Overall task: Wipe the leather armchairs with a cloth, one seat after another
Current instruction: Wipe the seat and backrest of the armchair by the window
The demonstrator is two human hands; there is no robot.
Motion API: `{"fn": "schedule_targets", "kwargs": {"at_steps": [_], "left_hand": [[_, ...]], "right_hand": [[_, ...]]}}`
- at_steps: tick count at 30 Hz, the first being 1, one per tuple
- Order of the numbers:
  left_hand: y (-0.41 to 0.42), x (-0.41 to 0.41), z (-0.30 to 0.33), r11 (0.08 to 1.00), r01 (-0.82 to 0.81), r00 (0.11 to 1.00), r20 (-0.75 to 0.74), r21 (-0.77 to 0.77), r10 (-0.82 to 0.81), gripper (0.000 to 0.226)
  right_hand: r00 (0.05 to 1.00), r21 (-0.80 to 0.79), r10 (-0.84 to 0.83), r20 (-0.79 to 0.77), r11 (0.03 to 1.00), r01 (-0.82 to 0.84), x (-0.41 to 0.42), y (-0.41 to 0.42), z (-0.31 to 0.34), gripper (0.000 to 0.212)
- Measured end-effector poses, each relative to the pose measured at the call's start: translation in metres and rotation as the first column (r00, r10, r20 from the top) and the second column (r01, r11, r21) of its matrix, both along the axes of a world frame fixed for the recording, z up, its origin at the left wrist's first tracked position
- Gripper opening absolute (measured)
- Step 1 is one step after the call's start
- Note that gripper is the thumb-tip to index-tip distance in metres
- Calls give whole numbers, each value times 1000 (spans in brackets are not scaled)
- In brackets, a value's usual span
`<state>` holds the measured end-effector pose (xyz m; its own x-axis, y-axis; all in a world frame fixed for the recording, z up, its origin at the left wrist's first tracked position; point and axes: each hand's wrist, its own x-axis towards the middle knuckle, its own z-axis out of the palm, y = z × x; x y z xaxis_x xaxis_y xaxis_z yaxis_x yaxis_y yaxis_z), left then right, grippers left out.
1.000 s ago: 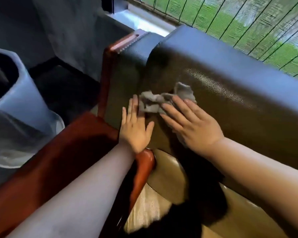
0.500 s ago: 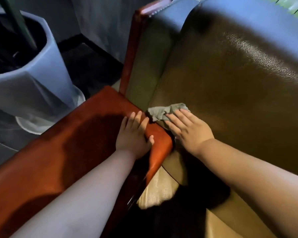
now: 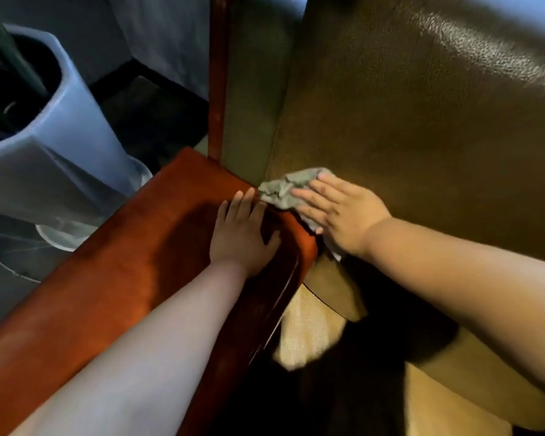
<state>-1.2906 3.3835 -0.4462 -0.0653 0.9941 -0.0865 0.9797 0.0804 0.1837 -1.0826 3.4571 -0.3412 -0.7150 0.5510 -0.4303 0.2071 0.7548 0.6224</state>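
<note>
Lying under the right hand's [image 3: 343, 212] fingers, cloth [image 3: 283, 190] touches backrest [image 3: 422, 121].

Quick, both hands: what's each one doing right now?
Left hand: open, flat on the wooden armrest, holding nothing.
Right hand: open, straight fingers pressing the cloth against the leather backrest.

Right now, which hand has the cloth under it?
The right hand: its flat fingers press the grey cloth against the leather backrest. The left hand rests bare on the wooden armrest.
</note>
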Motion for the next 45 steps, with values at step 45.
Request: {"fn": "schedule_targets", "kwargs": {"at_steps": [45], "left_hand": [[3,75,55,950,-142,890,456,276,1,94]], "right_hand": [[429,190,-38,-902,859,475,142,-49,64,57]]}}
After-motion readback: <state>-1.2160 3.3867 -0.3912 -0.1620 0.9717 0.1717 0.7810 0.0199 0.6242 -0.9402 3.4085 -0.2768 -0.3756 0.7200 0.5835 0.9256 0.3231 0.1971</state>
